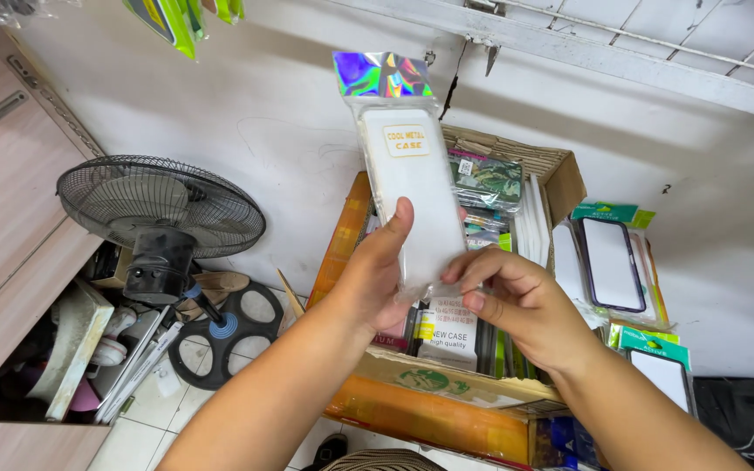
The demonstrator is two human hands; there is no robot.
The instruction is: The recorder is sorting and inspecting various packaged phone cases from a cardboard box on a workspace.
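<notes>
I hold a clear phone case in a transparent bag [412, 187] with a shiny rainbow header, upright in front of me. My left hand [375, 279] grips its lower left edge, thumb pressed against the front. My right hand [517, 301] pinches the bottom right corner with its fingertips. Just behind and below the package stands an open cardboard box [560, 170] packed with several more phone cases standing on edge.
A black floor fan [161, 222] stands at the left on the tiled floor. A wooden cabinet [10, 201] with clutter beneath it fills the far left. More packaged phone cases [614, 262] lean against the white wall at the right.
</notes>
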